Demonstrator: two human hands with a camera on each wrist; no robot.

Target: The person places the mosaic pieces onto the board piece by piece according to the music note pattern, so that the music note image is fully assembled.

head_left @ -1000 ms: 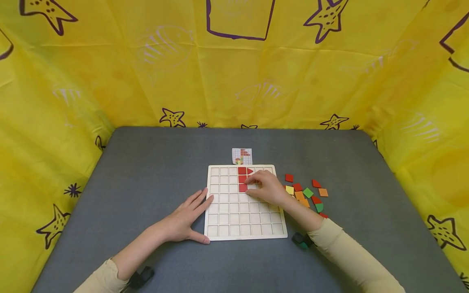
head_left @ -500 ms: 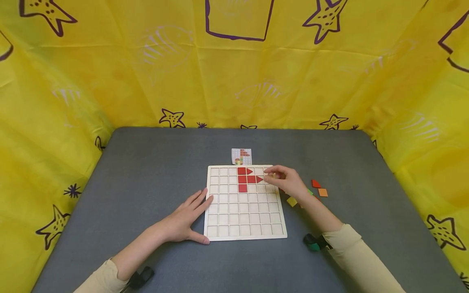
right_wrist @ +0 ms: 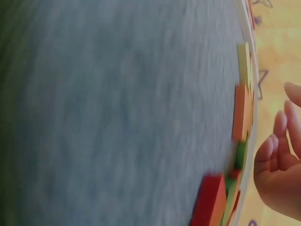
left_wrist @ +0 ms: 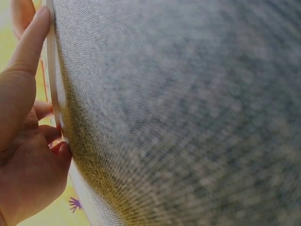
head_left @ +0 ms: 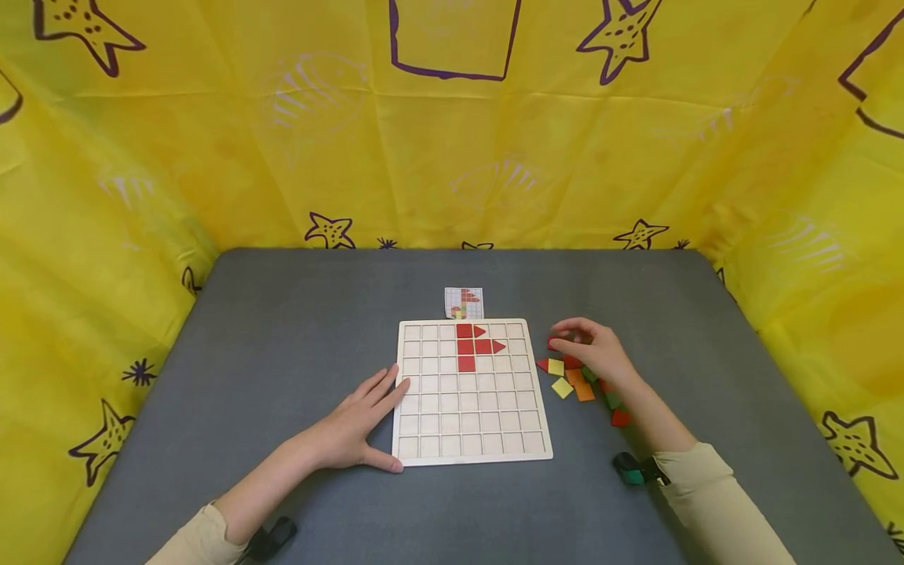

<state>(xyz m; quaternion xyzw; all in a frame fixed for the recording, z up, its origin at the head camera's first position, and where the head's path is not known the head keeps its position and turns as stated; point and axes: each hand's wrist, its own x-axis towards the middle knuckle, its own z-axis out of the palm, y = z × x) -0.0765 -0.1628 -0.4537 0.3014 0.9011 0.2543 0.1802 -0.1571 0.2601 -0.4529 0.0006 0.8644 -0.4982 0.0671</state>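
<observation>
Red tiles [head_left: 483, 346] sit in far rows of the board [head_left: 469, 402], well in from the table's far edge; pic card [head_left: 463, 303] lies just past it. Loose tiles [head_left: 581, 384] lie off its R edge, some hidden by your R hand [head_left: 599, 350], thumb & fingertips apart. Your L hand [head_left: 362, 421] rests, fingers spread, at its L edge. Grey table [head_left: 318, 314], rounded far corners; yellow cloth [head_left: 438, 157] w/ starfish behind & both sides.
</observation>
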